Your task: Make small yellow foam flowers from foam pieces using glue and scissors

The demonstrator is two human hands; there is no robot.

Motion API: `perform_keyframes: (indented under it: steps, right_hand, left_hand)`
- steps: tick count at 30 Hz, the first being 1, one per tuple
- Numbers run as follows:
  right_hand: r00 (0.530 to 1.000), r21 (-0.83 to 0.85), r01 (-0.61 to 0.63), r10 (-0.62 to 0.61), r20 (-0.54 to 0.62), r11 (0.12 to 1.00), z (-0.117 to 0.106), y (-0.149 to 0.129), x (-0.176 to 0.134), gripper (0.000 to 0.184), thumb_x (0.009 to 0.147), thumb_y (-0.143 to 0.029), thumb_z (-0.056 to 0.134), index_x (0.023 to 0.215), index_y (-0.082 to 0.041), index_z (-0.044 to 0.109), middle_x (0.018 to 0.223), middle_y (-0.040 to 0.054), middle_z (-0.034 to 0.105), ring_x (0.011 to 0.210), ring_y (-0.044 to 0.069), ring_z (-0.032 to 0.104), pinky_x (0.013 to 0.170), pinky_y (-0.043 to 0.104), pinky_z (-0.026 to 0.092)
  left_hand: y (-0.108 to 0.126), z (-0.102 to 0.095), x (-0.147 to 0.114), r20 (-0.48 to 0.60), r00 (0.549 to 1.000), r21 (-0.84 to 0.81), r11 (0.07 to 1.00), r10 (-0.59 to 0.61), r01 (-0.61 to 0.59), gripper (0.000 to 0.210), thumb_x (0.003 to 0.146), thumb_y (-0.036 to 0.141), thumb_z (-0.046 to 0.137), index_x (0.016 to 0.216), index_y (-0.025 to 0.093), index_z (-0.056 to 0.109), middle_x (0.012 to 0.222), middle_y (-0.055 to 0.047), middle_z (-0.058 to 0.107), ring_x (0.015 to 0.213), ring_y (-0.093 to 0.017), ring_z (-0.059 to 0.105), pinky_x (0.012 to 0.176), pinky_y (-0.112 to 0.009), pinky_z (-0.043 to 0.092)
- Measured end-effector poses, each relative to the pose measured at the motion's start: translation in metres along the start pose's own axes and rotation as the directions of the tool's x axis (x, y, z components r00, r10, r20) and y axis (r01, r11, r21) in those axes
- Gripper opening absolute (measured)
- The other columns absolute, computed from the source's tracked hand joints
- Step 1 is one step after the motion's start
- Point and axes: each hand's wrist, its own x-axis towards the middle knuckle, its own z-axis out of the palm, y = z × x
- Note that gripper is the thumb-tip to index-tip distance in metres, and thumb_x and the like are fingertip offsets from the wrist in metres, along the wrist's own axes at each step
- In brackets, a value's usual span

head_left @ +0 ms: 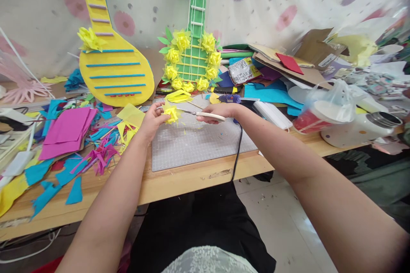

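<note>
Between the fingers of my left hand (153, 120) is a yellow paper flower (171, 113), held above the grey cutting mat (179, 149). My right hand (219, 113) grips white-handled scissors (209, 116), whose blades point left toward the flower. Whether the blades touch the petals I cannot tell. Small yellow scraps lie on the mat beneath. Just behind the flower rests a bundle of yellow crepe paper strips (179, 96). A green paper instrument (198, 21), ringed with yellow flowers, leans upright at the back.
A yellow instrument shape (117, 68) leans at the back left. Magenta paper sheets (67, 130) and blue scraps crowd the left side. A blue glue gun (229, 98) lies behind my right hand; a black cord (237, 153) crosses the mat. A bagged cup (323, 113) and white bottle (355, 130) occupy the right.
</note>
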Motion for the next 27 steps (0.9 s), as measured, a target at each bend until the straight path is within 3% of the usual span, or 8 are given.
perform_keyframes:
  steps: [6, 12, 21, 27]
  right_hand:
    - [1.0, 0.031, 0.008, -0.008, -0.001, 1.0, 0.001, -0.003, -0.003, 0.059, 0.071, -0.074, 0.049, 0.061, -0.016, 0.044, 0.054, -0.0027, 0.045, 0.049, 0.006, 0.041, 0.051, 0.023, 0.034]
    - [0.999, 0.169, -0.046, 0.05, -0.02, 0.985, 0.004, -0.008, -0.005, 0.057, 0.067, -0.072, 0.056, 0.062, -0.016, 0.043, 0.053, -0.0055, 0.04, 0.046, 0.004, 0.036, 0.046, 0.021, 0.03]
    - [0.995, 0.136, -0.007, 0.02, -0.094, 0.991, 0.003, 0.003, -0.006, 0.054, 0.071, -0.068, 0.056, 0.062, -0.017, 0.044, 0.051, -0.0052, 0.041, 0.045, 0.005, 0.036, 0.047, 0.022, 0.03]
    - [0.999, 0.076, 0.042, -0.044, 0.03, 0.996, 0.002, 0.01, -0.009, 0.057, 0.071, -0.073, 0.051, 0.062, -0.017, 0.042, 0.054, -0.0041, 0.041, 0.048, 0.006, 0.036, 0.048, 0.023, 0.03]
  left_hand:
    - [0.003, 0.002, -0.001, -0.001, 1.0, 0.003, 1.0, -0.008, 0.008, 0.058, 0.048, 0.021, 0.073, 0.102, 0.02, 0.051, 0.083, 0.001, 0.062, 0.07, -0.013, 0.059, 0.06, -0.024, 0.043]
    - [0.005, 0.003, -0.003, -0.009, 1.0, 0.005, 1.0, -0.028, 0.028, 0.058, 0.048, 0.02, 0.073, 0.102, 0.02, 0.051, 0.079, 0.002, 0.061, 0.066, -0.012, 0.057, 0.057, -0.022, 0.04]
    - [0.002, 0.001, -0.001, 0.005, 1.0, 0.006, 1.0, -0.024, 0.024, 0.056, 0.049, 0.021, 0.072, 0.101, 0.021, 0.051, 0.081, 0.001, 0.063, 0.067, -0.013, 0.059, 0.06, -0.024, 0.043]
    - [0.002, 0.001, -0.002, 0.012, 1.0, 0.0, 1.0, -0.028, 0.028, 0.057, 0.049, 0.02, 0.073, 0.102, 0.02, 0.052, 0.082, 0.001, 0.064, 0.069, -0.013, 0.06, 0.06, -0.023, 0.043]
